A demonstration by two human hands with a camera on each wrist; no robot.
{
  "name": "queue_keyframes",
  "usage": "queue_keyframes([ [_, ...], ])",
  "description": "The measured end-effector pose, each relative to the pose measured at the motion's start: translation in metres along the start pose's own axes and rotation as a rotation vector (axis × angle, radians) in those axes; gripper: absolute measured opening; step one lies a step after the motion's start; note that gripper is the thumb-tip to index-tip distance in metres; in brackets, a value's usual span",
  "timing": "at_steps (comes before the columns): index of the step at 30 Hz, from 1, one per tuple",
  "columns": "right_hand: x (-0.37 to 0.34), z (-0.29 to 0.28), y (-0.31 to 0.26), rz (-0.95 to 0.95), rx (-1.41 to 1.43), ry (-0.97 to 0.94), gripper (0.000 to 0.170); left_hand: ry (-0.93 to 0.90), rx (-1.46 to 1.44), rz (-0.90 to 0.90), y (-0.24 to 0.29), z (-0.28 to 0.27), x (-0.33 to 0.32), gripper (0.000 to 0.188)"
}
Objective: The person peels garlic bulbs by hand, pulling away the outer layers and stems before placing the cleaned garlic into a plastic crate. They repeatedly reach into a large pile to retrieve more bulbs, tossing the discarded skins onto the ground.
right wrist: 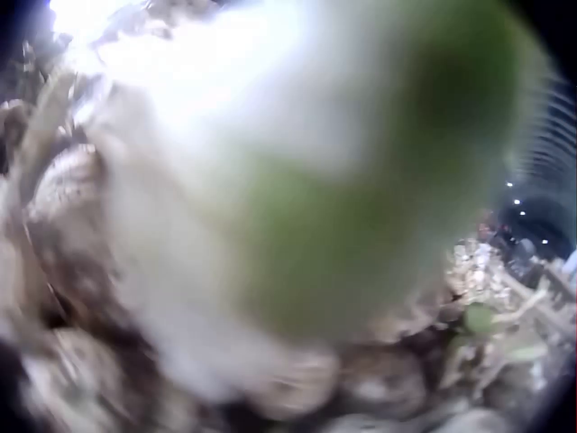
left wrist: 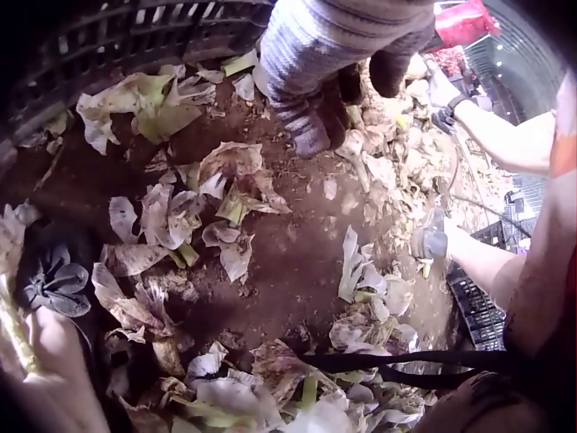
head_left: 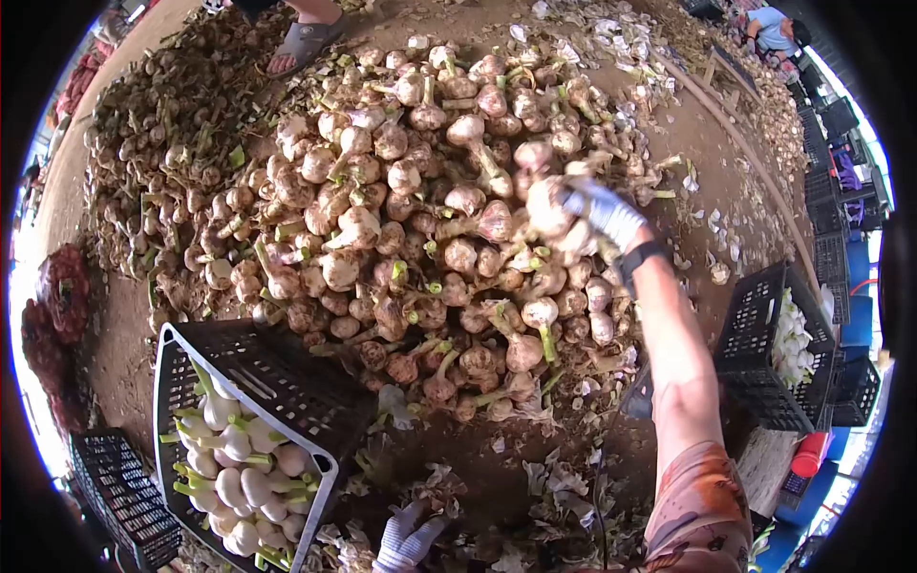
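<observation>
A large heap of unpeeled garlic bulbs (head_left: 401, 177) with cut stalks covers the ground ahead. At its right side my right hand (head_left: 607, 215), in a striped glove, grips a garlic bulb (head_left: 549, 205), both blurred. A pale, green-tinged blur (right wrist: 306, 207), very close to the lens, fills most of the right wrist view. Low in the head view, my left hand (head_left: 409, 542) hangs loosely over the dirt and holds nothing. Its gloved fingers (left wrist: 311, 131) point down above scattered garlic skins (left wrist: 171, 216) in the left wrist view.
A black crate with a pale rim (head_left: 330, 497) at the lower left contains peeled white garlic (head_left: 244, 487). Another black crate (head_left: 759, 325) with white garlic stands at right. Red mesh sacks (head_left: 57, 315) lie at far left. A sandaled foot (head_left: 304, 43) stands behind the heap.
</observation>
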State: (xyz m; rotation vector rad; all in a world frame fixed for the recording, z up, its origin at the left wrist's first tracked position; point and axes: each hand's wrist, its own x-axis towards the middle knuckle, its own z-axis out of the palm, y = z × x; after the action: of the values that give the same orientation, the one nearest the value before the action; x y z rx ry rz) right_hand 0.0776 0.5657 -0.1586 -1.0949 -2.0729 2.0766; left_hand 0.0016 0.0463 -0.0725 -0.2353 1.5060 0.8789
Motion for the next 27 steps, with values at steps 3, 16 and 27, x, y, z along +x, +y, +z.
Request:
queue_keyframes([
  [3, -0.027, 0.054, 0.013, -0.041, -0.005, 0.188, 0.076, -0.052, 0.040, 0.078, -0.014, -0.004, 0.015, 0.038],
  [16, -0.171, 0.234, 0.041, -0.071, -1.298, 0.337, 0.072, -0.144, 0.321, 0.401, -0.011, -0.005, -0.019, 0.023],
  [27, -0.319, 0.312, -0.022, -0.419, -0.959, 0.098, 0.087, -0.432, -0.243, 0.531, -0.028, 0.009, -0.029, 0.063],
])
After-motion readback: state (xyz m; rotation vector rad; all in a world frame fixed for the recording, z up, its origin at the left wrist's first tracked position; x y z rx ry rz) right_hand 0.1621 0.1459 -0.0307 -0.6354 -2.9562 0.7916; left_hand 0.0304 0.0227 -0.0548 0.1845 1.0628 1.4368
